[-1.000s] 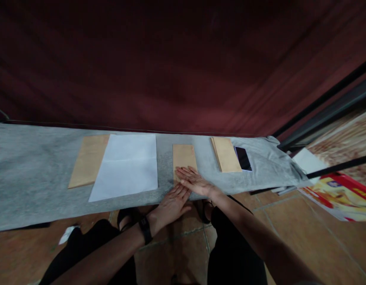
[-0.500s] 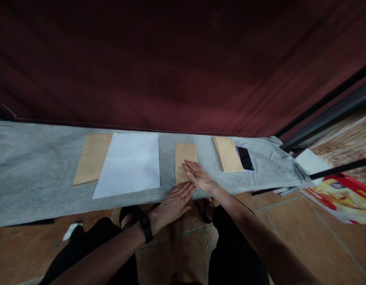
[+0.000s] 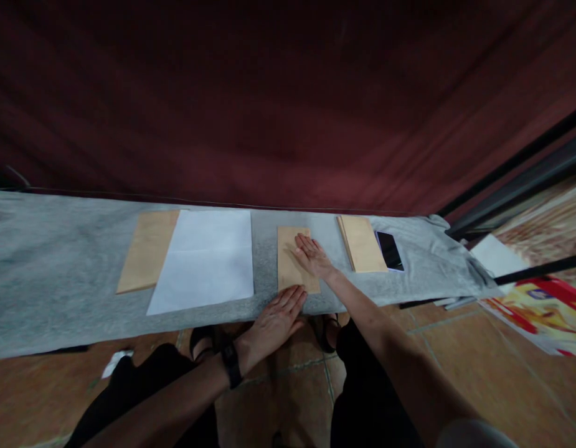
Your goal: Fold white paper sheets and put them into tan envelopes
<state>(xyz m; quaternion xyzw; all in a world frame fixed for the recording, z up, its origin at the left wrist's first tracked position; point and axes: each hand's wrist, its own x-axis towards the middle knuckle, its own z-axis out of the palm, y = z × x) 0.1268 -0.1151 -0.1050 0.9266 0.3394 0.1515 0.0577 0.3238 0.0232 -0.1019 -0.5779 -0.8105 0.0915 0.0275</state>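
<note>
A brown paper envelope (image 3: 290, 261) lies flat on the grey cloth in front of me. My right hand (image 3: 314, 256) rests on its upper right part, palm down with the fingers stretched out. At the envelope's near edge lies my left hand (image 3: 281, 313), also flat, its fingertips on the paper and a dark band on the wrist. White paper sheets (image 3: 208, 261) sit to the left, partly over another brown envelope (image 3: 145, 255). On the right is a small stack of brown envelopes (image 3: 363, 244).
A phone (image 3: 389, 251) lies right of the stack. The grey cloth (image 3: 58, 267) covers a narrow bench against a dark red curtain (image 3: 269, 137). Black metal bars (image 3: 525, 193) and a red and yellow box (image 3: 544, 311) stand at the right.
My right hand has slid up and to the right over the envelope, away from my left hand. The left hand stays at the near edge.
</note>
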